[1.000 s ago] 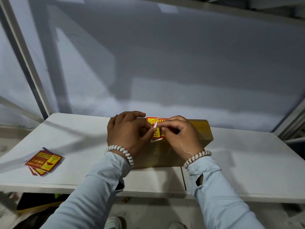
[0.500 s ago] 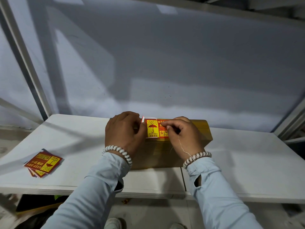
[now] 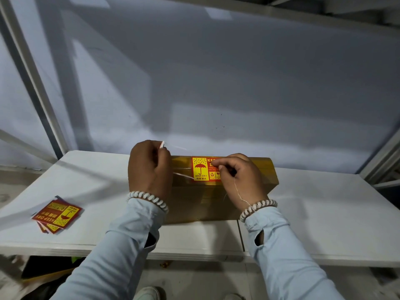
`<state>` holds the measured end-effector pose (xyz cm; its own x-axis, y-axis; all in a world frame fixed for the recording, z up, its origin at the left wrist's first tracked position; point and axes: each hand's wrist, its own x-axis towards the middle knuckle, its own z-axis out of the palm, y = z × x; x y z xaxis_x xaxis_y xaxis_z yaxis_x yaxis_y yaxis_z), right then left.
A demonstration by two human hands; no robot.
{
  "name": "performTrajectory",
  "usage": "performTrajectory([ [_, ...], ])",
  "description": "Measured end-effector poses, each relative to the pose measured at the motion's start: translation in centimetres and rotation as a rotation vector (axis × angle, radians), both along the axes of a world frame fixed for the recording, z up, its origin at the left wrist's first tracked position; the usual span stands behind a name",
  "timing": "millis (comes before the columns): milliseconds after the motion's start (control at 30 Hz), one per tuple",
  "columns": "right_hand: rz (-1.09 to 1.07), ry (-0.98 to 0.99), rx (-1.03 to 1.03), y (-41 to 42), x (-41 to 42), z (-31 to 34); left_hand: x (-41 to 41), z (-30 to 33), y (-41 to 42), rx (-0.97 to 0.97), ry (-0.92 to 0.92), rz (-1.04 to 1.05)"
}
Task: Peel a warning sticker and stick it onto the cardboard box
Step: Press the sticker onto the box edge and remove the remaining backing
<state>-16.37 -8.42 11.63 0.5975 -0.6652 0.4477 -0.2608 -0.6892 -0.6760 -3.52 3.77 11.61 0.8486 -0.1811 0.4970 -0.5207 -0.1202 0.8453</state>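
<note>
Now, by item:
Warning sticker point(image 3: 200, 169): red and yellow, "KEEP DRY" with an umbrella, lying on top of the cardboard box point(image 3: 255, 169), its right part hidden under fingers.
Right hand point(image 3: 238, 178): fingers curled together, tips pressing the sticker's right side onto the box.
Left hand point(image 3: 149, 169): raised just left of the sticker, fingers closed, pinching a thin white backing strip point(image 3: 162, 144).
Box: on the white table point(image 3: 324, 213), between both hands.
Spare stickers point(image 3: 57, 214): small stack on the table, well to the left.

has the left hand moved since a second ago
Yes. The left hand has pulled left and away from the warning sticker on the cardboard box, lifting the backing off with it.
</note>
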Motion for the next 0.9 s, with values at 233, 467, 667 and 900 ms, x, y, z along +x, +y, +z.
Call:
performTrajectory([
  [233, 0.004, -0.011, 0.022, 0.0, 0.0, -0.1, 0.4, 0.5, 0.5, -0.298, 0.258, 0.065],
  [467, 0.002, -0.015, 0.038, 0.0, -0.1, 0.0, 0.7, 1.5, 1.0, -0.542, 0.488, 0.032],
  [667, 0.01, -0.057, 0.064, 0.0, -0.1, 0.0, 1.0, 1.0, 0.8, -0.477, 0.495, 0.06],
  [900, -0.006, -0.111, 0.08, -0.1, -0.5, -0.1, -0.1, 0.5, 0.6, -0.05, 0.102, 0.045],
])
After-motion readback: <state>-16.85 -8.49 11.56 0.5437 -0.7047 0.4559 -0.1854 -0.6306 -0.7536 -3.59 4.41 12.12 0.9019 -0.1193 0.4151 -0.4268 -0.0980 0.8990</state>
